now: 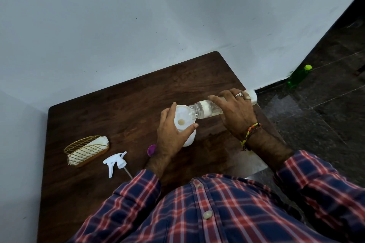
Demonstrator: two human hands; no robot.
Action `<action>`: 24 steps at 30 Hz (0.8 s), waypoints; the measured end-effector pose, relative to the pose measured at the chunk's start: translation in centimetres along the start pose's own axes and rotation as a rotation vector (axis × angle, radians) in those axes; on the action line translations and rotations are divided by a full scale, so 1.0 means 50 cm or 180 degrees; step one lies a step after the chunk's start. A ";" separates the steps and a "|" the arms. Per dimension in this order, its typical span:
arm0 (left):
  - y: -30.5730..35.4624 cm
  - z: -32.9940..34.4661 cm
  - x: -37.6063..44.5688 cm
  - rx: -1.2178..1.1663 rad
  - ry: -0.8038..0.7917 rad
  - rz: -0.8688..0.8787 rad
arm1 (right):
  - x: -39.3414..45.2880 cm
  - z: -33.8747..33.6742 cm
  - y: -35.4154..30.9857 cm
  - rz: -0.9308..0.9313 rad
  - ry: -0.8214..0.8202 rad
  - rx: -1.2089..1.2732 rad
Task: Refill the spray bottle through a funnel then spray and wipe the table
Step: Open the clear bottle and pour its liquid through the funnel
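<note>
Both forearms reach forward from rolled plaid sleeves. The left hand [171,130] is curled, thumb on the near side, fingers on the far side. The right hand [236,111] lies palm-down, farther right, its fingers [216,99] wrapped in a grip, rings and wrist threads showing.

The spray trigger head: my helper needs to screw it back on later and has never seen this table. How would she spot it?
On the dark wooden table, look near its front-left part, just right of the gold wire basket. The spray trigger head lies there on its side, white, with a thin dip tube.
</note>
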State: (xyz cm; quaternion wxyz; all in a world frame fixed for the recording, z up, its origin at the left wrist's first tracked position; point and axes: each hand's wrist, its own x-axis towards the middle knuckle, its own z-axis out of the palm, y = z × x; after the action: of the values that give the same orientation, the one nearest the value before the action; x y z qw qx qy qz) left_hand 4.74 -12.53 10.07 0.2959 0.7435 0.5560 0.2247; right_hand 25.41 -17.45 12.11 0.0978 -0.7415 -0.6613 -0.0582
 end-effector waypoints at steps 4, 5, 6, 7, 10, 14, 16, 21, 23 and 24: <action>-0.002 0.000 0.000 -0.0028 0.0009 0.0039 | 0.001 0.000 0.000 -0.0010 0.0015 -0.0017; -0.002 0.000 -0.001 -0.0026 0.0012 0.0046 | 0.001 -0.001 0.000 -0.0005 0.0014 -0.0020; -0.003 0.000 -0.001 -0.0028 0.0014 0.0046 | 0.001 -0.001 0.000 0.0003 0.0013 -0.0016; -0.002 -0.001 -0.001 -0.0031 0.0017 0.0045 | 0.001 -0.002 -0.001 0.0010 0.0015 -0.0010; -0.003 0.001 -0.001 -0.0023 0.0034 0.0045 | 0.000 -0.002 -0.001 0.0001 0.0024 -0.0012; 0.000 0.001 -0.001 -0.0021 0.0016 0.0025 | 0.001 0.000 0.001 -0.0009 0.0027 -0.0024; 0.002 -0.001 0.000 -0.0015 0.0011 0.0006 | 0.003 0.001 0.001 -0.0016 0.0055 -0.0033; 0.002 -0.001 -0.001 -0.0031 0.0005 0.0012 | 0.003 0.002 0.001 -0.0020 0.0082 0.0000; 0.001 0.000 -0.003 -0.0028 0.0006 0.0010 | 0.001 0.003 0.002 -0.0022 0.0110 0.0012; 0.001 0.000 -0.003 -0.0025 0.0010 0.0007 | 0.001 0.004 0.001 -0.0031 0.0120 0.0010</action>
State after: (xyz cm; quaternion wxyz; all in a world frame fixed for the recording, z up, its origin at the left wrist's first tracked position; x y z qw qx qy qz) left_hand 4.73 -12.67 10.09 0.2977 0.7426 0.5548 0.2285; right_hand 25.48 -17.37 11.90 0.1111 -0.7369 -0.6630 -0.0715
